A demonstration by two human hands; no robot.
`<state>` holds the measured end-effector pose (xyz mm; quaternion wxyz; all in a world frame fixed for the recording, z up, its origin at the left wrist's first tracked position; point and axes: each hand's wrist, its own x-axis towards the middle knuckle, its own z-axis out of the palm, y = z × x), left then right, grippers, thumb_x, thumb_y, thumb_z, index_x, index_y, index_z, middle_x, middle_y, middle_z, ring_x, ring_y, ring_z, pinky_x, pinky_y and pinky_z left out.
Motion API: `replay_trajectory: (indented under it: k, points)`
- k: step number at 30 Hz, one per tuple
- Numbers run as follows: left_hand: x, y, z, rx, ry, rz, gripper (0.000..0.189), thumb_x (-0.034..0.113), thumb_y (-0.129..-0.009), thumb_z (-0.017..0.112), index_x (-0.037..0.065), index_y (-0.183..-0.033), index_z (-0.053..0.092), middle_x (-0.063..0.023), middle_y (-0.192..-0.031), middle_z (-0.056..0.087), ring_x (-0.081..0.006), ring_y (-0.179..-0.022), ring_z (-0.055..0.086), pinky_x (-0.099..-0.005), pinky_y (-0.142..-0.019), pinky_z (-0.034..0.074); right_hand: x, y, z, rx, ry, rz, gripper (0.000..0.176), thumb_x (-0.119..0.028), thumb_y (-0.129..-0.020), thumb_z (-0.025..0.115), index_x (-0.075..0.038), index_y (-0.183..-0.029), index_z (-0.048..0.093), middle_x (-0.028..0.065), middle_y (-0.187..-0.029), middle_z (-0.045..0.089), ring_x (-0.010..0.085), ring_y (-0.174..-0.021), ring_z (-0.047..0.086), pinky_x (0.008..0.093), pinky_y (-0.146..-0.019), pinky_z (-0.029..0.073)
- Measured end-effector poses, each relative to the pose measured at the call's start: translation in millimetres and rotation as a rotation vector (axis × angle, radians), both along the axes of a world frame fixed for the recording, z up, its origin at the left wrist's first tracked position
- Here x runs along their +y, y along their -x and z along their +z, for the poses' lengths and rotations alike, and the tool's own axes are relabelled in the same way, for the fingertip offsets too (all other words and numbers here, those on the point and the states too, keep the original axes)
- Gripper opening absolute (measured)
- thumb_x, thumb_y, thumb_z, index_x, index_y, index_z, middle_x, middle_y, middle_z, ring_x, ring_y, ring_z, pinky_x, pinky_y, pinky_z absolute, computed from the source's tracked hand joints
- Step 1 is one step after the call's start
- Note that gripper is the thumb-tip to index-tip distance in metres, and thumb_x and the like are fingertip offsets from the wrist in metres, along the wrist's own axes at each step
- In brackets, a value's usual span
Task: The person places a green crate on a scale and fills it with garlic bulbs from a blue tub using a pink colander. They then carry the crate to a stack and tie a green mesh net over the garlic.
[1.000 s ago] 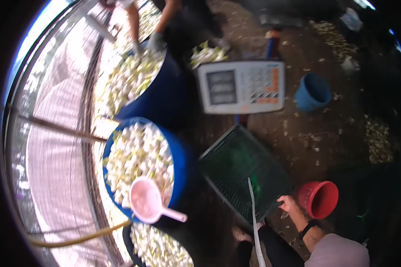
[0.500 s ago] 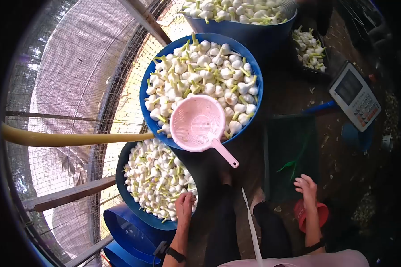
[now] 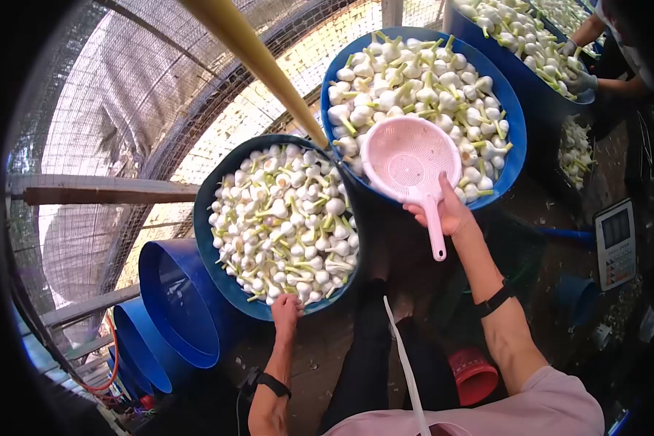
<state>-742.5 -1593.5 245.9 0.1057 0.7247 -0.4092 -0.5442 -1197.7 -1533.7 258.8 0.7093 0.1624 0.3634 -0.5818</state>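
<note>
A pink plastic colander (image 3: pixel 410 156) rests on the garlic bulbs (image 3: pixel 421 80) heaped in a blue barrel (image 3: pixel 512 156). My right hand (image 3: pixel 454 211) is closed around its handle just below the bowl, some fingers hidden behind it. Nearer and to the left stands a second barrel (image 3: pixel 205 218), dark teal and also heaped with garlic bulbs (image 3: pixel 283 218). At its near rim my left hand (image 3: pixel 286 309) is closed, fingertips curled inward against the rim and the closest bulbs. What these fingers grip is hidden.
A yellow pole (image 3: pixel 261 65) slants down to the barrels. Blue empty tubs (image 3: pixel 185 305) lie on their sides at left. A red bucket (image 3: pixel 474 374) sits by my leg. A digital scale display (image 3: pixel 618 243) stands right. A co-worker's gloved hand (image 3: pixel 583 81) touches garlic in another barrel.
My view has swung left. My right hand has come up from the lower right and taken hold of the colander's handle. My left hand has moved to the teal barrel's near rim.
</note>
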Motion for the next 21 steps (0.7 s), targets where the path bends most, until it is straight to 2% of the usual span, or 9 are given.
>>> replay_trajectory:
  k: [5, 7, 11, 12, 14, 15, 16, 18, 21]
  points:
    - [6, -38, -15, 0.038, -0.097, 0.078, 0.02, 0.018, -0.082, 0.055, 0.001, -0.094, 0.058, -0.0092, -0.082, 0.061, -0.0192, -0.069, 0.062, -0.0297, -0.054, 0.052, -18, -9, 8, 0.341, -0.241, 0.041, 0.046, -0.031, -0.085, 0.049, 0.009, -0.109, 0.05, 0.0232, -0.088, 0.063, 0.0248, -0.061, 0.064, 0.0309, -0.053, 0.054]
    - [-5, -54, -33, 0.067, -0.072, 0.199, 0.027, 0.022, -0.083, 0.055, 0.003, -0.104, 0.055, -0.0102, -0.096, 0.059, -0.0205, -0.084, 0.06, -0.0342, -0.054, 0.053, -6, -34, 56, 0.747, -0.182, 0.24, 0.043, -0.025, -0.083, 0.049, 0.01, -0.11, 0.05, 0.0175, -0.09, 0.062, 0.022, -0.074, 0.065, 0.0312, -0.059, 0.055]
    - [-52, -75, -51, -0.007, -0.076, 0.357, 0.037, 0.031, -0.081, 0.059, 0.004, -0.105, 0.055, -0.0118, -0.103, 0.055, -0.0224, -0.089, 0.057, -0.0389, -0.058, 0.052, -9, -124, 106, 0.942, -0.054, 0.368, 0.048, -0.016, -0.08, 0.055, 0.0, -0.124, 0.044, 0.0079, -0.109, 0.056, 0.0173, -0.096, 0.057, 0.0314, -0.062, 0.055]
    - [-64, -84, -57, -0.04, -0.094, 0.423, 0.044, 0.035, -0.079, 0.059, 0.005, -0.11, 0.052, -0.0132, -0.109, 0.053, -0.0245, -0.092, 0.056, -0.0434, -0.062, 0.051, -21, -148, 102, 1.106, -0.044, 0.429, 0.06, -0.015, -0.079, 0.057, 0.002, -0.131, 0.034, 0.011, -0.108, 0.054, 0.0203, -0.093, 0.058, 0.0315, -0.06, 0.056]
    - [-83, -103, -70, -0.095, -0.138, 0.475, 0.067, 0.048, -0.076, 0.06, 0.005, -0.124, 0.044, -0.017, -0.124, 0.045, -0.0318, -0.101, 0.052, -0.054, -0.073, 0.046, -59, -189, 81, 1.606, 0.106, 0.474, 0.07, -0.01, -0.077, 0.053, -0.002, -0.139, 0.021, 0.0183, -0.128, 0.044, 0.0295, -0.099, 0.058, 0.0379, -0.073, 0.052]
    - [-93, -112, -78, -0.086, -0.141, 0.472, 0.067, 0.048, -0.076, 0.06, 0.005, -0.124, 0.044, -0.017, -0.124, 0.045, -0.0318, -0.101, 0.052, -0.054, -0.073, 0.046, -78, -206, 61, 1.878, 0.116, 0.444, 0.074, -0.008, -0.076, 0.051, -0.004, -0.141, 0.016, 0.0204, -0.134, 0.039, 0.0336, -0.102, 0.057, 0.0393, -0.079, 0.05]
    - [-103, -119, -91, -0.141, -0.128, 0.51, 0.071, 0.051, -0.075, 0.06, 0.004, -0.126, 0.042, -0.0174, -0.126, 0.045, -0.0332, -0.103, 0.052, -0.0542, -0.072, 0.046, -100, -216, 53, 1.891, 0.108, 0.442, 0.074, -0.008, -0.076, 0.051, -0.004, -0.141, 0.016, 0.0204, -0.134, 0.039, 0.0336, -0.102, 0.057, 0.0393, -0.079, 0.05]
    - [-106, -138, -110, -0.204, -0.149, 0.549, 0.075, 0.053, -0.075, 0.059, 0.004, -0.128, 0.04, -0.0178, -0.128, 0.044, -0.0346, -0.106, 0.051, -0.0543, -0.072, 0.046, -129, -240, 37, 1.925, -0.258, 0.614, 0.077, -0.005, -0.075, 0.049, -0.01, -0.143, 0.013, 0.0222, -0.141, 0.03, 0.0394, -0.109, 0.052, 0.0402, -0.089, 0.043]
    - [-133, -151, -117, 0.11, -0.275, 0.674, 0.077, 0.06, -0.078, 0.053, 0.012, -0.135, 0.034, -0.0126, -0.137, 0.038, -0.0379, -0.118, 0.041, -0.0692, -0.084, 0.033, -145, -254, -21, 2.037, -0.311, 0.611, 0.073, -0.005, -0.076, 0.049, -0.011, -0.141, 0.018, 0.0215, -0.137, 0.035, 0.0393, -0.109, 0.051, 0.0411, -0.09, 0.042]
